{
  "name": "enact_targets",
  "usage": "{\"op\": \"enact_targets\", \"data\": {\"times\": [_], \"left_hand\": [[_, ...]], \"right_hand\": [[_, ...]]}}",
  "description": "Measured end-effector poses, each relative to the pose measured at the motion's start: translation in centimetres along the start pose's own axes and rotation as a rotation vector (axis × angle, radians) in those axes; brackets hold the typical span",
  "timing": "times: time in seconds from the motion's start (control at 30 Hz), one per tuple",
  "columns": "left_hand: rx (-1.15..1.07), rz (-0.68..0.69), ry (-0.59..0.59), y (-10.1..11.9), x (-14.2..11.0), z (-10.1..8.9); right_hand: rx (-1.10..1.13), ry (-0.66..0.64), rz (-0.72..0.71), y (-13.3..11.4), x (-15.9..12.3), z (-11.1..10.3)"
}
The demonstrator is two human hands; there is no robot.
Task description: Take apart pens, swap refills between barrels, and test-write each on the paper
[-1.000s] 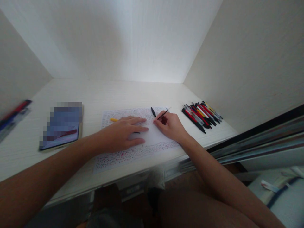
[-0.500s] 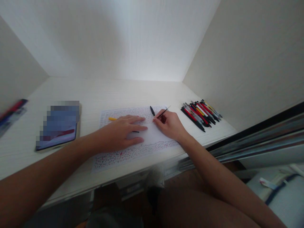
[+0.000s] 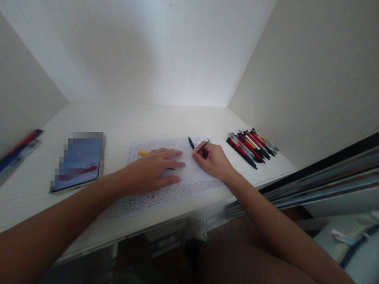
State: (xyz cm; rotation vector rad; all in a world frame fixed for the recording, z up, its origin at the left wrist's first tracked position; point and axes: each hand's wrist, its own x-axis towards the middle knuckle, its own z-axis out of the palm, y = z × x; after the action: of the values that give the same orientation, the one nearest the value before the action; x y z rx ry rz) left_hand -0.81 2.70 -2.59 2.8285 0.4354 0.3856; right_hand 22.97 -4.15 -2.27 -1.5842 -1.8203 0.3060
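Observation:
A sheet of paper [image 3: 192, 171] covered in small dark and red writing lies on the desk, with a blank band across its middle. My left hand [image 3: 154, 169] rests flat on it, fingers spread. From under that hand stick out the end of a yellow pen-like piece [image 3: 142, 153] and a thin dark tip [image 3: 171, 169]; the rest of both is hidden. In a writing grip, my right hand [image 3: 217, 161] pinches a thin black pen refill [image 3: 203, 147] with a pale upper end, its lower end at the paper. Just beyond my fingertips lies a short black pen part [image 3: 191, 142].
Several red, black, white and yellow pens [image 3: 250, 148] lie side by side to the right. A phone-like device [image 3: 83, 165], its screen partly pixelated, lies left. Blurred pens [image 3: 20, 150] show at the far left. White panels enclose the desk [image 3: 148, 118].
The whole view has shifted slightly, so everything sits a little lower and further right. Both hands keep the same poses on the paper.

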Motion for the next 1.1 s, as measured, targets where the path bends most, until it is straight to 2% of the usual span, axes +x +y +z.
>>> {"op": "enact_targets", "data": {"times": [0.07,0.2,0.27,0.47,0.67,0.73,0.83,0.93,1.1], "left_hand": [[0.011,-0.011,-0.017,0.4,-0.1,-0.4],[0.033,-0.023,-0.032,1.2,-0.1,-1.1],[0.035,-0.030,-0.004,1.2,-0.1,-1.2],[0.004,-0.049,0.167,0.0,0.2,-1.7],[0.113,-0.285,0.393,-3.6,-0.3,-2.9],[0.136,-0.320,0.373,-4.5,-0.6,-3.0],[0.137,-0.270,0.265,-5.0,-0.6,-2.5],[0.140,-0.186,0.197,-4.6,-0.3,-1.8],[0.111,-0.116,0.178,-3.7,0.2,-1.1]], "right_hand": [[0.025,0.042,0.014,0.2,-0.1,0.0],[0.081,0.237,0.076,1.2,0.2,0.2],[0.097,0.287,0.084,1.5,0.5,0.3],[0.185,0.327,0.088,1.1,0.6,0.0],[0.229,0.336,0.095,1.2,0.7,0.1],[0.211,0.342,0.087,1.1,0.7,0.0],[0.191,0.380,0.072,0.9,0.6,-0.1],[0.175,0.434,0.065,0.7,0.6,-0.2],[0.172,0.586,0.086,1.2,0.7,-0.5]]}}
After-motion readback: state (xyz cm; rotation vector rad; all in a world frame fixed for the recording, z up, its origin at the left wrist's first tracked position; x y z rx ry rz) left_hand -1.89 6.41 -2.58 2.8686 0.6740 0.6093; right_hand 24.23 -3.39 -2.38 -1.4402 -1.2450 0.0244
